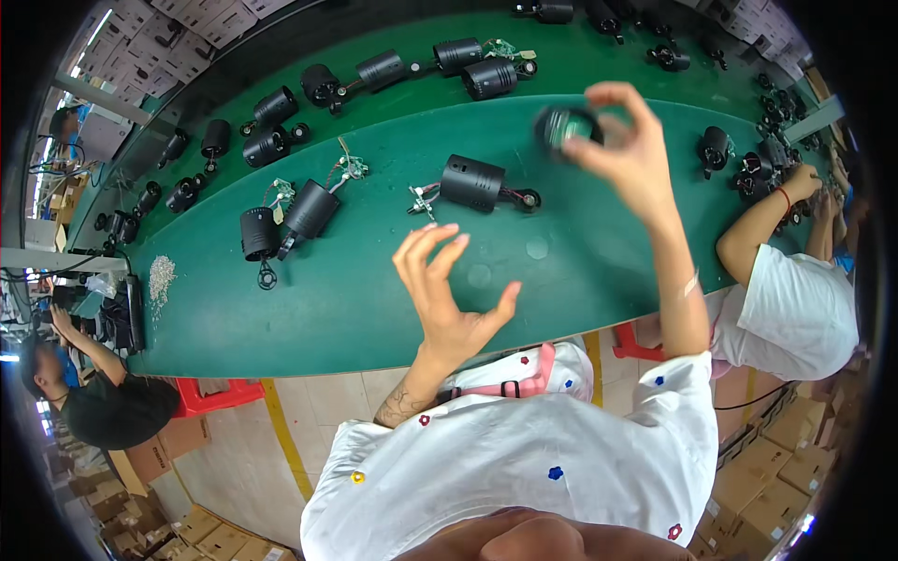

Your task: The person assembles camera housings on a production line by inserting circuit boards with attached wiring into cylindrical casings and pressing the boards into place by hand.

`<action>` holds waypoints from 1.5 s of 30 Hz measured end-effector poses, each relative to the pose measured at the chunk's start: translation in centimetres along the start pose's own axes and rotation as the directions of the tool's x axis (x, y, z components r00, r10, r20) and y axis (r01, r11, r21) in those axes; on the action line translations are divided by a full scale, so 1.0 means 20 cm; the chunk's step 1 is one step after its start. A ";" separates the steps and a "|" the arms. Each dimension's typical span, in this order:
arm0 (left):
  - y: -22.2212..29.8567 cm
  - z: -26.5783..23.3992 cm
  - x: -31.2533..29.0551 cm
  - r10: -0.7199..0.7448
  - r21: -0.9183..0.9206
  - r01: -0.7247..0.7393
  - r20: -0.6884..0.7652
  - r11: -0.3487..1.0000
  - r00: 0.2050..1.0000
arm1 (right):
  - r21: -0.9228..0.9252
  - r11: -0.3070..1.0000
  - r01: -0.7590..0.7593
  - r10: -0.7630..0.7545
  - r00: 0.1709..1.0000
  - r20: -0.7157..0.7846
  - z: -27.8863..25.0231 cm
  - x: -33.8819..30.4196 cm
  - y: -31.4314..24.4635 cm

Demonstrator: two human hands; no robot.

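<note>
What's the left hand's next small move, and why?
I'd probably move the left hand forward onto the wired black cylindrical housing lying just ahead of it on the green tabletop: that hand looks open and empty, while the right hand seems occupied, holding a motion-blurred black cylinder.

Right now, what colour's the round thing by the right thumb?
The round thing is black, greenish inside; best in head view.

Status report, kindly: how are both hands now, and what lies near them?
Left hand open, nothing held, above green tabletop. Right hand gripping black cylindrical housing, motion-blurred. Wired black cylinder lying just beyond left hand.
</note>
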State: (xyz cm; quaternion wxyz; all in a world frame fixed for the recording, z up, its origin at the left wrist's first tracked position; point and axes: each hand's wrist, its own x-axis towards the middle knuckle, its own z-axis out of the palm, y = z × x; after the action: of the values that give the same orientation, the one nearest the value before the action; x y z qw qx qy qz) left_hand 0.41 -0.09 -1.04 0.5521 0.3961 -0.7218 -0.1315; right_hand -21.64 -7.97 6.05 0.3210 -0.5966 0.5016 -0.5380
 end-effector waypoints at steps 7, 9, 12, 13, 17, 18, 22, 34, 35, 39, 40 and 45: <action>-0.05 0.08 -0.07 -0.051 0.101 0.040 0.112 0.994 0.992 | -0.907 0.359 -0.218 -0.186 0.936 -0.298 -0.29 0.58 0.68; -0.05 0.07 -0.07 -0.064 0.110 0.051 0.126 0.993 0.990 | -0.946 0.192 -0.263 -0.123 0.950 -0.289 -0.23 0.64 0.74; -0.04 0.08 -0.08 -0.083 0.119 0.066 0.146 0.991 0.986 | -0.972 0.018 -0.234 -0.079 0.969 -0.235 -0.13 0.71 0.75; -0.04 0.08 -0.08 -0.078 0.122 0.060 0.148 0.991 0.986 | -0.984 0.018 -0.175 -0.111 0.978 -0.176 -0.08 0.74 0.75; -0.05 0.08 -0.07 -0.063 0.150 0.039 0.153 0.988 0.986 | -0.695 0.686 0.213 -0.203 0.974 0.099 0.21 0.89 0.67; -0.05 0.08 -0.08 -0.067 0.145 0.045 0.156 0.988 0.985 | -0.593 0.768 0.243 -0.175 0.970 0.171 0.30 0.92 0.63; -0.06 0.09 -0.08 -0.082 0.140 0.061 0.151 0.988 0.985 | -0.659 0.657 0.366 -0.128 0.916 0.381 0.42 1.02 0.64; -0.05 0.08 -0.07 -0.067 0.099 0.056 0.109 0.993 0.992 | -0.695 0.694 0.189 -0.072 0.978 0.193 0.40 1.05 0.54; -0.05 0.08 -0.07 -0.076 0.085 0.068 0.101 0.994 0.992 | -0.613 0.762 0.206 -0.199 0.977 0.081 0.38 1.02 0.49; -0.05 0.03 -0.08 -0.202 -0.129 0.207 0.055 0.970 0.978 | -0.348 0.882 0.318 -0.355 0.934 -0.048 0.30 0.73 0.12; -0.05 0.00 -0.08 -0.261 -0.232 0.265 0.050 0.936 0.964 | -0.243 0.891 0.385 -0.376 0.923 0.081 0.28 0.62 0.00; -0.12 -0.13 -0.03 -0.473 -0.828 0.548 0.437 0.120 0.765 | -0.060 0.821 0.568 -0.387 0.630 0.673 0.17 0.03 -0.29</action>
State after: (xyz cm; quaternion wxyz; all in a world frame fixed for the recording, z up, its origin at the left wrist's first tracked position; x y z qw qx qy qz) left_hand 3.83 -0.54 -1.94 0.5695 0.2243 -0.3478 -0.7102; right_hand -17.00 -7.30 10.87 0.2318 -0.8909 0.2525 -0.2980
